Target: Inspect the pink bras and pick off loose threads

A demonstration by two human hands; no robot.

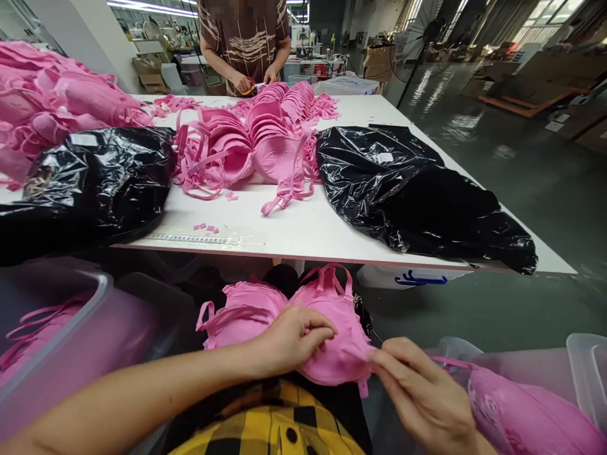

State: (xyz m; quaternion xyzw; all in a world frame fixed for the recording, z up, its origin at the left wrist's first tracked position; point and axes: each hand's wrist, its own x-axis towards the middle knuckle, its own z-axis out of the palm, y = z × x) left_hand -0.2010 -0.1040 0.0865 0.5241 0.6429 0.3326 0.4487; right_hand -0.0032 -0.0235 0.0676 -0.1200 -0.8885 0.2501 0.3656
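Observation:
A pink bra (pixel 253 309) lies across my lap, its cups facing up and a strap looped toward the table edge. My left hand (pixel 296 341) is over the right-hand cup, thumb and fingertips pinched together; whatever is between them is too small to make out. At that cup's outer edge, my right hand (pixel 422 385) pinches the pink fabric between thumb and fingers.
Stacked pink bras (pixel 265 139) stand on the white table (pixel 294 230) between two black plastic bags (pixel 109 170). A measuring tape (pixel 190 239) lies along the near edge. Bins with pink bras flank me. Opposite, a person (pixel 244 47) holds orange-handled scissors (pixel 251 88).

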